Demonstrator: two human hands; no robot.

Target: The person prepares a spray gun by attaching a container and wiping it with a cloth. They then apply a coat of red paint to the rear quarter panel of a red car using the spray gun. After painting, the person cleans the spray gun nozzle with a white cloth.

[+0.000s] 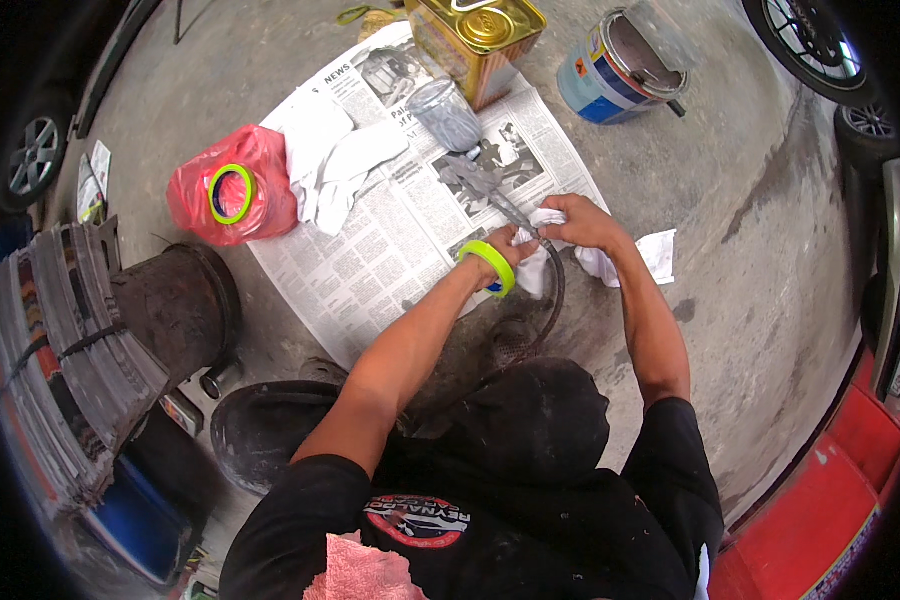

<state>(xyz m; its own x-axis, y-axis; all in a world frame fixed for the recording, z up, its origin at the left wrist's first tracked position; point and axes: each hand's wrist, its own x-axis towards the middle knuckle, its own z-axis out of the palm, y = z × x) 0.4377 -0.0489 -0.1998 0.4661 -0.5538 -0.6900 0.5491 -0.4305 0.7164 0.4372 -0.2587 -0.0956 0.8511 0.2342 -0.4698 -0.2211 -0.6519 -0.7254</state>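
Observation:
My left hand closes around a dark air hose, with a white rag bunched under the fingers. A yellow-green tape roll rings my left wrist. Close beside it, my right hand pinches white cloth against the same hose; more of that cloth hangs below the palm. From my hands the hose leads up to a grey-stained tool, apparently a spray gun, lying on spread newspaper. A grey-smeared metal cup adjoins it; whether the two are joined is unclear.
White cloths and a red plastic bag with another tape roll lie leftward. A gold tin stands at the far edge, a paint can to its right. Bundled newspapers and a dark drum are near left.

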